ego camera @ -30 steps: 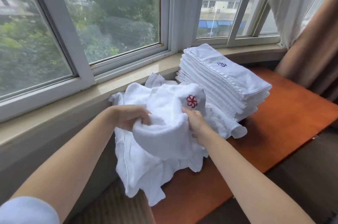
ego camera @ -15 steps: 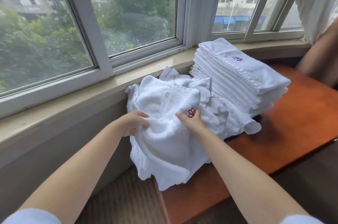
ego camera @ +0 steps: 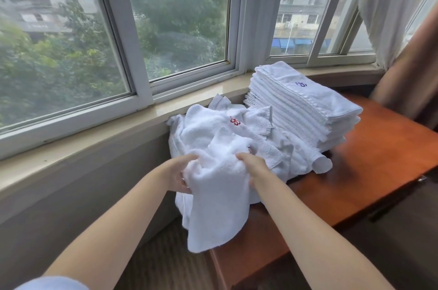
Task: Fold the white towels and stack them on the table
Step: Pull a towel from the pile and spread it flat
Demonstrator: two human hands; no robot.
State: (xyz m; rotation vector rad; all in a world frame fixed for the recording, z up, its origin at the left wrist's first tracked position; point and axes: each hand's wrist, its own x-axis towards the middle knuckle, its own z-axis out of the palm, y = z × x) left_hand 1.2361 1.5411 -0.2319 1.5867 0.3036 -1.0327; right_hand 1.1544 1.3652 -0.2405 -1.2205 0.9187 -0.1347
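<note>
Both hands' grip holds towel above wooden table by window

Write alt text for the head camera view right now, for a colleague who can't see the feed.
Both hands, left hand and right hand, grip a crumpled white towel lifted from a heap of unfolded towels at the edge of a reddish wooden table. A tall stack of folded towels sits behind the heap, beside the window sill.

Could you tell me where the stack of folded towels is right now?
The folded stack sits on the table by the window sill, right of the loose pile.
</note>
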